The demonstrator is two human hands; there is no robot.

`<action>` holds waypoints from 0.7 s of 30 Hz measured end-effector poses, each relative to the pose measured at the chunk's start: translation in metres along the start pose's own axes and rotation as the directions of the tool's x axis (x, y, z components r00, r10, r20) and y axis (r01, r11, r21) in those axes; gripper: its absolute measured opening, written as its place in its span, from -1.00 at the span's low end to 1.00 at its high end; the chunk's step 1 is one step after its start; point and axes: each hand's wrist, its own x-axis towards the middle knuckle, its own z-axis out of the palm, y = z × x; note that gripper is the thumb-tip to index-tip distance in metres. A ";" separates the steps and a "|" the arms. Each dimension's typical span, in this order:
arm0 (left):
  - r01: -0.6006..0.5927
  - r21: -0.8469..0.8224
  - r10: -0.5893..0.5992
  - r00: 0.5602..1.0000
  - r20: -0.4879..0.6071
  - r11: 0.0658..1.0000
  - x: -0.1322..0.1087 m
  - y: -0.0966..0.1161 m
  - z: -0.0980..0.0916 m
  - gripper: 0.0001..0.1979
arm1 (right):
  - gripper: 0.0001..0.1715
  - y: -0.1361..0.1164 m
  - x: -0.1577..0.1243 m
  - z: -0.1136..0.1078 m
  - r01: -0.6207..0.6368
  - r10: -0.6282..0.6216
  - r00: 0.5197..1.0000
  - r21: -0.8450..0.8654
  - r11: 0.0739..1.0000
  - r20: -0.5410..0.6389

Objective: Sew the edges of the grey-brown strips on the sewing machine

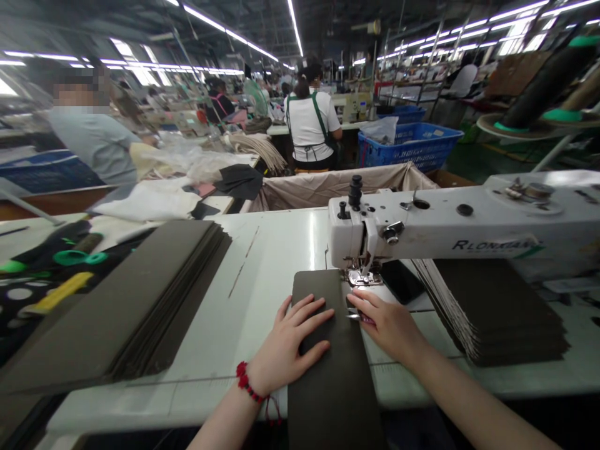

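A long dark olive fabric strip (pixel 335 375) lies on the white table and runs under the presser foot (pixel 362 277) of a white sewing machine (pixel 450 228). My left hand (pixel 293 344) rests flat on the strip with fingers spread. My right hand (pixel 387 322) sits at the strip's right edge just before the presser foot, fingers pinched on a small metal tool, apparently thread snips (pixel 352 315).
A tall stack of the same dark strips (pixel 126 306) lies at the left, another stack (pixel 497 312) at the right under the machine arm. Thread cones and a yellow tool sit far left. Other workers, blue crates (pixel 412 147) and a cloth-lined bin (pixel 337 184) stand beyond.
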 end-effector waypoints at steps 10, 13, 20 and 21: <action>0.018 0.021 -0.018 1.000 0.021 1.000 0.000 0.000 0.000 -0.50 | -0.39 -0.001 0.001 -0.003 0.003 -0.003 1.000 -0.003 1.000 -0.020; 0.016 0.027 -0.016 1.000 0.025 1.000 0.000 0.000 0.000 -0.50 | -0.40 -0.002 0.001 -0.004 0.002 -0.002 1.000 -0.009 1.000 -0.019; 0.003 0.028 -0.003 1.000 0.006 1.000 0.001 0.000 0.000 -0.51 | -0.41 -0.002 0.000 -0.004 0.012 -0.012 1.000 -0.012 1.000 -0.028; 0.002 0.028 -0.002 1.000 0.005 1.000 0.001 0.001 0.001 -0.51 | -0.41 -0.002 0.000 -0.003 0.012 -0.013 0.999 -0.012 1.000 -0.029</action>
